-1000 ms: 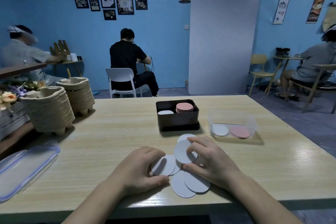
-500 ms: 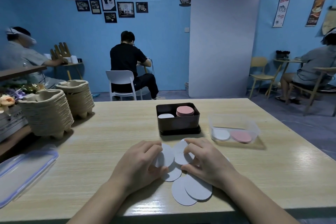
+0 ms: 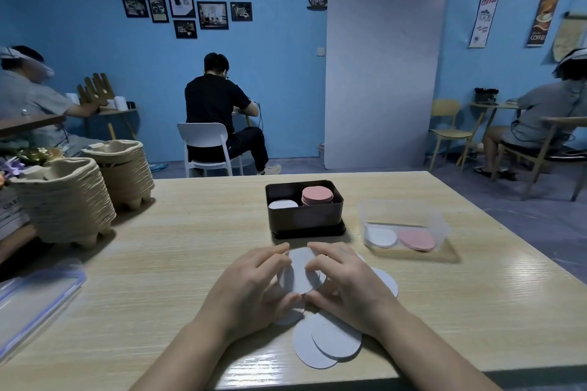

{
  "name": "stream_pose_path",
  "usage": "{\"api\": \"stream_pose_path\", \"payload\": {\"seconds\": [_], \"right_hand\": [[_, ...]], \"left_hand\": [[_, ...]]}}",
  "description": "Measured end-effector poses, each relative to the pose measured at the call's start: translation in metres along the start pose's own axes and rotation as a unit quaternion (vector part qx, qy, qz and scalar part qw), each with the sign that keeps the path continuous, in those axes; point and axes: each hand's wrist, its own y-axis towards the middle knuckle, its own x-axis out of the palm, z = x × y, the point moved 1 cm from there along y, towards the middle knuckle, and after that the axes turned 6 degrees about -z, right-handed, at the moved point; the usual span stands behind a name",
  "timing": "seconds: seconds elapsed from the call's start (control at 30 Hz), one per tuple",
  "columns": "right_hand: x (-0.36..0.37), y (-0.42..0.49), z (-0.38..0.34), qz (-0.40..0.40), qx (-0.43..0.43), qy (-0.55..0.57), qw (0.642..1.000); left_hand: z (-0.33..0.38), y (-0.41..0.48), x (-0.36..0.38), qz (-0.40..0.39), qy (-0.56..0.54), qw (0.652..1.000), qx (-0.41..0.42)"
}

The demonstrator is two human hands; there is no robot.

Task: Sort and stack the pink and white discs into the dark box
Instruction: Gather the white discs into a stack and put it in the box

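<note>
At the near edge of the table (image 3: 158, 343), two overlapping loose white discs (image 3: 330, 344) are lying partly under the right wrist. I'd judge that a careless draw-back of that forearm could be sweeping them over the edge. Just beyond, the left hand (image 3: 251, 289) and right hand (image 3: 346, 286) are facing each other, fingers arched and thumbs tucked low. Both are pinching the rim of the gathered white discs (image 3: 300, 273) between them, and these look thin enough to be fanning apart on the lift. Farther off, the dark box (image 3: 305, 219) is standing with a low white pile (image 3: 282, 204) on its left and a taller pink stack (image 3: 317, 195) on its right. A clear tub (image 3: 438, 225) is sitting beside it.
</note>
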Motion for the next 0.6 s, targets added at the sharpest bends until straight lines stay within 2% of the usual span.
{"api": "stream_pose_path", "payload": {"seconds": [0.3,0.6], "right_hand": [[-0.0032,-0.0013,0.0007,0.013,0.003,0.026,1.000],[-0.0039,-0.0010,-0.0013,0.002,-0.011,0.029,1.000]], "left_hand": [[0.0000,-0.0035,-0.0022,0.005,-0.022,1.000,-0.014],[-0.0002,-0.0011,0.0000,-0.010,-0.026,1.000,0.012]]}}
